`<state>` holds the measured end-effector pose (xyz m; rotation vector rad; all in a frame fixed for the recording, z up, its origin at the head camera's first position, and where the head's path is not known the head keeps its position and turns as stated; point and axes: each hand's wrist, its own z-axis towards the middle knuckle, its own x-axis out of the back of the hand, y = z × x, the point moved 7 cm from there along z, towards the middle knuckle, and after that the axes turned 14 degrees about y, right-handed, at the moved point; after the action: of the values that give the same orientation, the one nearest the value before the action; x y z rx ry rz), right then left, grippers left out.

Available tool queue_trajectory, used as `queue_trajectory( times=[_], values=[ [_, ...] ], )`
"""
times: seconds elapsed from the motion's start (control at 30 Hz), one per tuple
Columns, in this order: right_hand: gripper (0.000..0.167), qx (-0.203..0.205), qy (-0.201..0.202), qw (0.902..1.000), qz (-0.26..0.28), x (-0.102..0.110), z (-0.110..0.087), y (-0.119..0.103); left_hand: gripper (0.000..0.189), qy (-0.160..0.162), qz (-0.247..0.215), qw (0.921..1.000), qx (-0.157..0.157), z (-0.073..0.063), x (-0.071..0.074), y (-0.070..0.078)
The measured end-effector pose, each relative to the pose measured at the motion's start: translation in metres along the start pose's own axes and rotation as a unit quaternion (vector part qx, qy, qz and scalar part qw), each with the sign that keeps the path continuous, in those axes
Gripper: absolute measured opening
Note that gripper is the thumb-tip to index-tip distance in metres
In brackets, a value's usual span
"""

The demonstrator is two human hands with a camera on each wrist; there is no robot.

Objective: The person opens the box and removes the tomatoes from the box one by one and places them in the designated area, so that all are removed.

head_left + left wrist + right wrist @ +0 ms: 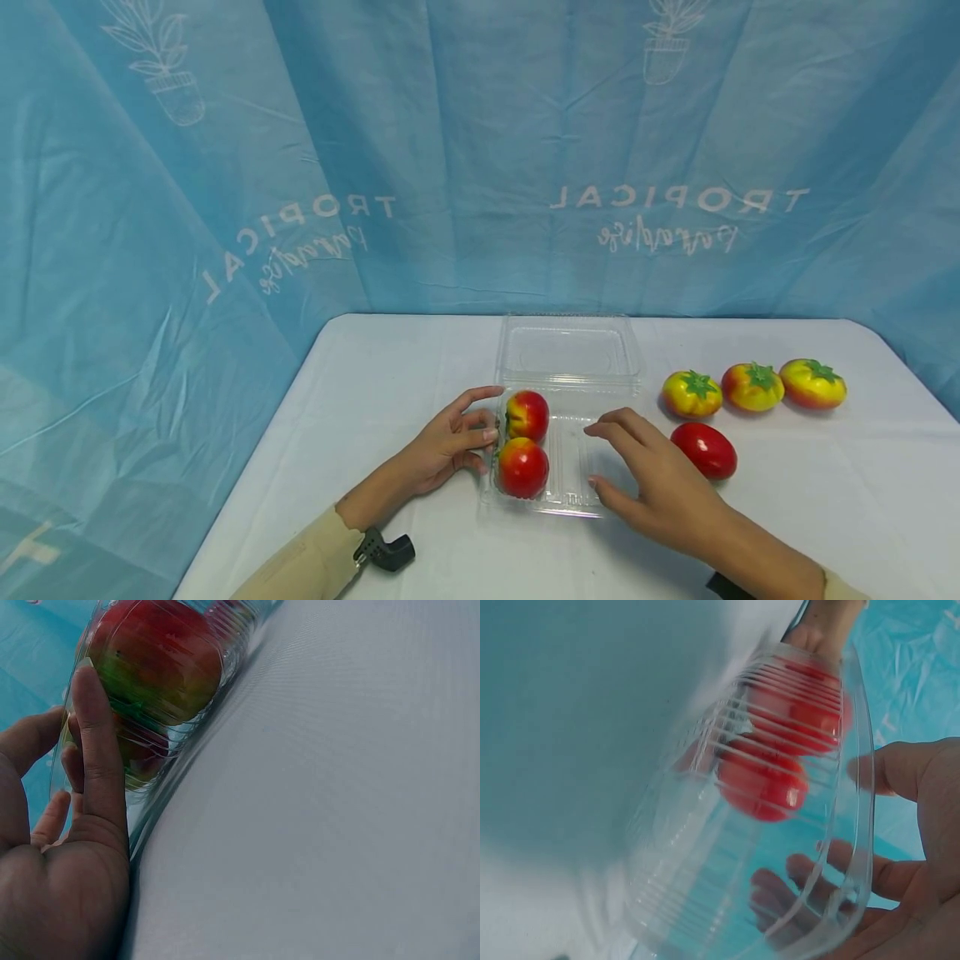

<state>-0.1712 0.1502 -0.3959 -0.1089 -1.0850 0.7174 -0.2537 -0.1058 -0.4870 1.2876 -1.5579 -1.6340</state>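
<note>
A clear plastic clamshell container [570, 487] lies on the table with its lid folded back. Two glossy red-and-yellow tomatoes [522, 468] sit one behind the other along its left side. At the left wall is my left hand [450, 446], its thumb [97, 742] lying straight against the outside of the plastic and its index finger reaching to the back corner. Over the right part of the container hovers my right hand [660, 487], fingers spread and slightly bent, holding nothing. Through the clear wall, the right wrist view shows the tomatoes [765, 780] and several right-hand fingers.
Right of the container lies a red tomato [703, 450], close behind my right hand. Farther back stand three yellow-and-red tomatoes [692, 394] with green calyxes, in a row. The open lid [567, 350] reaches toward the white table's [405, 358] back edge. A blue printed curtain [487, 150] hangs behind.
</note>
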Motion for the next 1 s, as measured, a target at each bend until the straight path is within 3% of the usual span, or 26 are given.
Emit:
queue_trajectory(
  times=[0.53,1.0],
  values=[
    [0.071,-0.016,-0.032,0.999,0.025,-0.018,0.004,-0.016,0.07,0.007,0.009,0.9999,0.003,0.001,0.001,-0.002],
    [0.07,-0.007,-0.046,0.9978,0.048,-0.034,0.006,-0.024,0.07,0.006,0.009,0.9999,0.0,0.001,0.001,-0.001]
  ],
)
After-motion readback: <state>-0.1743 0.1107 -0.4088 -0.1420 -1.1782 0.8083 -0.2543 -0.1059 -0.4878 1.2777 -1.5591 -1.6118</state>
